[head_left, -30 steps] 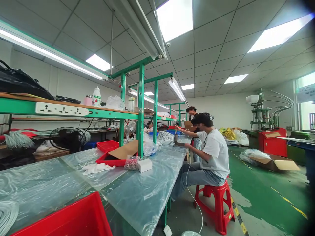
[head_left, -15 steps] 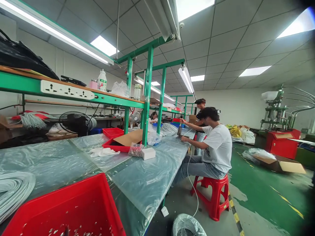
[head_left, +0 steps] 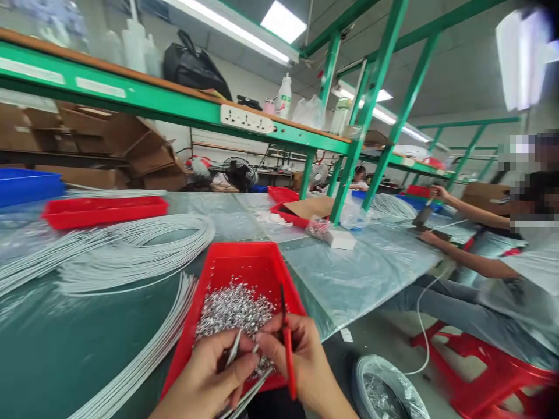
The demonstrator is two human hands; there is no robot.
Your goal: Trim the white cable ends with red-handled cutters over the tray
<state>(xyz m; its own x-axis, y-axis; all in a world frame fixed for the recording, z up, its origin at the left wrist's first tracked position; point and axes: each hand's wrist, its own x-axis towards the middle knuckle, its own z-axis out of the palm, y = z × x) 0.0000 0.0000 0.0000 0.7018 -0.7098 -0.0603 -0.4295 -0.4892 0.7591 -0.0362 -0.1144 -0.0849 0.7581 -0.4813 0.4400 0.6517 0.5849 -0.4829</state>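
Note:
Both hands meet over a red bin (head_left: 242, 251) holding a heap of small shiny metal pieces (head_left: 238, 305). My left hand (head_left: 209, 372) is closed on thin white cables (head_left: 234, 348), whose ends stick up between thumb and fingers. A few of the cables hang down below it. My right hand (head_left: 301, 355) holds red-handled scissors (head_left: 288, 349), dark blades pointing up. Its thumb and forefinger also pinch at the cable tip next to my left thumb; what exactly lies between them is too small to tell.
Bundles of white cable (head_left: 144, 250) lie on the left of the table, with a shallow red tray (head_left: 105, 211) behind. A white box (head_left: 341, 239) stands right of the green post. A person (head_left: 502, 267) sits at the right, above a coil of cable (head_left: 388, 387) on the floor.
The view has swung left and down, bringing the red bin towards the middle. Both my hands, the scissors and the held cables now show; they were out of view before.

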